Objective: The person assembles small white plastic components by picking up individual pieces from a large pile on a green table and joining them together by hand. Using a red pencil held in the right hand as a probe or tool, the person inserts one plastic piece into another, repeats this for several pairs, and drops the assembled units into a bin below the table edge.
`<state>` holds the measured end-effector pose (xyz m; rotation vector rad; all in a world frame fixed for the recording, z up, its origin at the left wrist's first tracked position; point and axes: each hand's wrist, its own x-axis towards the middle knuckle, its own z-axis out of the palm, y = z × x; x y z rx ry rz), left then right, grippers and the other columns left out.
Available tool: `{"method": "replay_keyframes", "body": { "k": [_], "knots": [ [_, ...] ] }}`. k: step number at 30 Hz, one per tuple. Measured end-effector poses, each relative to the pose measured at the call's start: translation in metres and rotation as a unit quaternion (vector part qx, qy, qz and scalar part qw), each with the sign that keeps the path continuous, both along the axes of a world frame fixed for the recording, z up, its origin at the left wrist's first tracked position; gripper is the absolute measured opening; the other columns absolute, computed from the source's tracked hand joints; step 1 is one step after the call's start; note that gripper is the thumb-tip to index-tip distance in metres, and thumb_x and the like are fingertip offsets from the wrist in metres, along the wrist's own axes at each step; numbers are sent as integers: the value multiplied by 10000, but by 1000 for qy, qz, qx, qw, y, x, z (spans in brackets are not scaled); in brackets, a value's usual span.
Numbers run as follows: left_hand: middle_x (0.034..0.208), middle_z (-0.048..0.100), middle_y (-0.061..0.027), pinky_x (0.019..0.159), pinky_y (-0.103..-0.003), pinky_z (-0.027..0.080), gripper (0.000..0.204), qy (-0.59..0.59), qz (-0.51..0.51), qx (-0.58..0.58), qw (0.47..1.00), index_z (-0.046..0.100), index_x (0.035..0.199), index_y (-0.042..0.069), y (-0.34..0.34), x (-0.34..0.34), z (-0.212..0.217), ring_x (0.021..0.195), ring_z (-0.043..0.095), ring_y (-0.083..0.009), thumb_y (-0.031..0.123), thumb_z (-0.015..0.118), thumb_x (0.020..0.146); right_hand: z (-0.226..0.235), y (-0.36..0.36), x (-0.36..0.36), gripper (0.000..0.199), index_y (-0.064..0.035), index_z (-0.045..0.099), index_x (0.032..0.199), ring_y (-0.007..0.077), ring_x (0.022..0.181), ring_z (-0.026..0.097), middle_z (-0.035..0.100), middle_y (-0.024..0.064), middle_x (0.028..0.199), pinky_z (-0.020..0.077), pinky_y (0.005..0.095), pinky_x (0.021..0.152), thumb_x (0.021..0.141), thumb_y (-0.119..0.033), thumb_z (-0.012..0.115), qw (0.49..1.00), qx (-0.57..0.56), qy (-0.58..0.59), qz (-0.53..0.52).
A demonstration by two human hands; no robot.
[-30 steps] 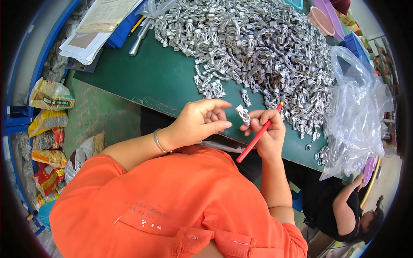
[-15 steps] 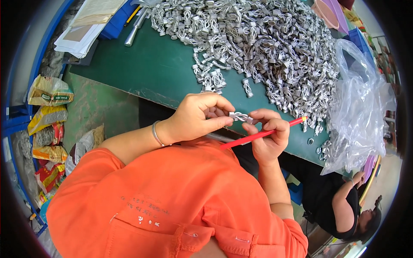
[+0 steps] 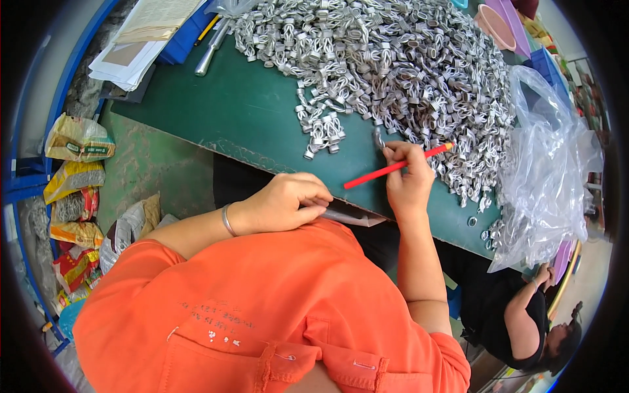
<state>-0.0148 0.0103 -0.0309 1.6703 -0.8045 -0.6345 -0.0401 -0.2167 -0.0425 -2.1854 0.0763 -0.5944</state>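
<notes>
My right hand (image 3: 409, 175) is over the table, near the front of a heap of small silver metal looped fittings (image 3: 393, 59). Its thumb and fingertips pinch one metal fitting (image 3: 379, 136), partly hidden by the fingers. Tucked across the same hand lies a slim red pen-like stick (image 3: 368, 177) with an orange-yellow end. My left hand (image 3: 285, 202) rests by the table's front edge, fingers loosely bent and thumb apart, with nothing visible in it. A small group of fittings (image 3: 322, 136) lies on the green tabletop (image 3: 242, 118) beyond it.
A clear plastic bag (image 3: 547, 164) lies at the table's right. Papers (image 3: 134, 49), a blue bin (image 3: 183, 39) and a metal-shafted tool (image 3: 211, 52) sit at the far left. Sacks (image 3: 78, 141) stand on the left floor. Another person (image 3: 508, 314) sits at the right.
My hands have parted. The right hand moved away to the table with the fitting and red stick; the left let go of the fitting and drew back toward my body.
</notes>
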Motion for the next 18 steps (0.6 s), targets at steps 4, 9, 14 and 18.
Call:
{"method": "replay_keyframes", "body": {
  "k": [4,9,14,18],
  "knots": [
    [883,612,-97,666,-242,533,185,126,58,-10,990,573,996,-66,-6,10,5,763,634,-138,-24,608,819,15,2,-16,196,-40,412,800,164,712,624,628,160,889,504,237,575,833,75,568,894,433,87,71],
    [893,606,-103,683,-249,527,282,248,44,-147,956,519,1095,-65,-25,17,18,775,619,-130,-20,610,832,16,13,-33,221,-53,403,813,146,735,615,616,174,937,507,221,595,816,96,566,865,472,61,155],
    [889,600,-94,676,-243,529,211,120,49,-131,983,567,1022,-52,-25,17,22,766,622,-136,-43,619,817,14,20,-36,305,-35,400,811,158,764,613,604,196,955,526,251,647,734,132,644,954,254,-41,155],
    [865,595,-96,614,-219,527,157,41,50,-87,994,596,944,-45,-6,15,16,746,638,-130,-48,624,790,17,14,-28,319,-39,421,787,181,750,615,636,183,898,494,271,628,709,52,716,947,263,-39,181]
  ]
}}
